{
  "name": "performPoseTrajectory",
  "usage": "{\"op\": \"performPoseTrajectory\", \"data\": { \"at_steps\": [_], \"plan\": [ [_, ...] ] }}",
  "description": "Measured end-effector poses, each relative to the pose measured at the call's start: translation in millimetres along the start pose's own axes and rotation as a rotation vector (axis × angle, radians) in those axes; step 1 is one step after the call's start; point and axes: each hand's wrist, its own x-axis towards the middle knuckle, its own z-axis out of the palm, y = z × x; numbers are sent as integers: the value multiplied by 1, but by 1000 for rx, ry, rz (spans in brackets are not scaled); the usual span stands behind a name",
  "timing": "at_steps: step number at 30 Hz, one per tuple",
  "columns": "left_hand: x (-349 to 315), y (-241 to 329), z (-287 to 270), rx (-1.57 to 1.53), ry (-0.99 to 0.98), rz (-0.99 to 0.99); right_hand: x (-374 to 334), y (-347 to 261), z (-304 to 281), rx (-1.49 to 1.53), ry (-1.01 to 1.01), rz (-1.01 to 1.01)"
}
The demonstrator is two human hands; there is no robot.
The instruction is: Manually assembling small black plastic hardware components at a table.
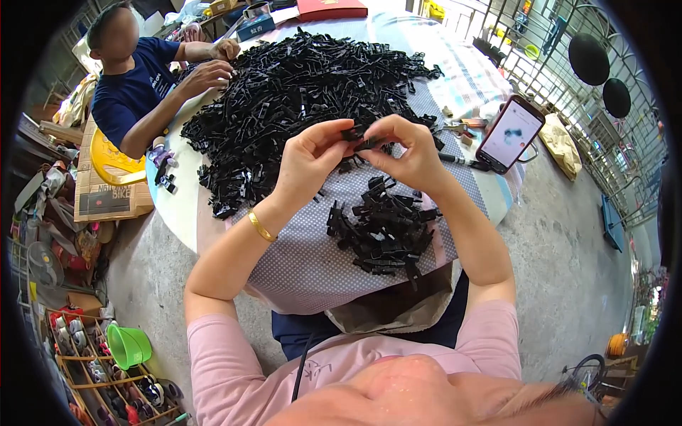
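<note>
Small black plastic clip (pixel 364 140), glossy, angular, pinched between left hand (pixel 310 160) and right hand (pixel 406 153)

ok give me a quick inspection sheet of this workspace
surface: round table under a dotted grey cloth
job's things: small black plastic clip pinched between both hands; small pile of black clips near the person; big heap of black clips behind
clutter: propped smartphone, black pen
hands: left hand and right hand both on the clip
cables: nothing seen
surroundings: co-worker's hands at the heap, green plastic basin on the concrete floor
</note>
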Motion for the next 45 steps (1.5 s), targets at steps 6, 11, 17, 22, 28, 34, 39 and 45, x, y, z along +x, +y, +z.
{"op": "performPoseTrajectory", "data": {
  "at_steps": [6, 11, 17, 22, 28, 34, 39, 45],
  "plan": [
    [-2, 1, 5, 142, 104, 156, -2, -6, 2, 165, 43, 99],
    [-8, 1, 6, 319, 129, 104, -3, -5, 12, 304, 143, 194],
    [-4, -1, 6, 169, 148, 24, 0, -1, 10, -61, 64, -14],
    [-5, 3, 4, 75, 76, -54, -1, 5, 10, -241, 68, -93],
    [-7, 5, 2, 134, 13, -51, -2, 4, 10, -362, 75, -131],
    [-1, 12, -4, -15, 20, -52, 3, -3, 3, 203, -61, 265],
    [-3, 17, -2, 187, -38, -21, 0, -1, 1, 293, -56, 334],
    [-3, 36, -8, 103, -227, -33, -1, -3, -6, 215, -82, 218]
  ]
}}
